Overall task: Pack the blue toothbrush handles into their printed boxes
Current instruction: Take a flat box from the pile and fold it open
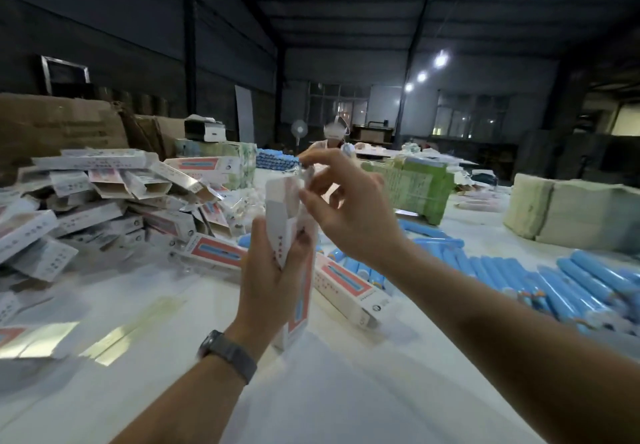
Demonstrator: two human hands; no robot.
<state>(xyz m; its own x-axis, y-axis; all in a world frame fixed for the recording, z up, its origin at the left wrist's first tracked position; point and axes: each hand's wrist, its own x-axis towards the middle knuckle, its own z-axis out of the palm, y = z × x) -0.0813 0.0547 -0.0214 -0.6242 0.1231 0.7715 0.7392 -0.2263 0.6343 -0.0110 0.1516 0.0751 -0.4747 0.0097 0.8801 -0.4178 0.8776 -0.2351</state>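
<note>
Printed box (297,235) upright, top flap open; blue handles (554,280) heaped at right.

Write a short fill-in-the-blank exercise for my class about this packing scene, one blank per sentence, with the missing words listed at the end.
1. The left hand holds a printed box that stands ____.
2. The right hand works at the box's ____ end.
3. The loose handles lying on the table are ____ in colour.
4. The pile of boxes lies on the ____ side of the table.

Missing words: upright; top; blue; left
</note>
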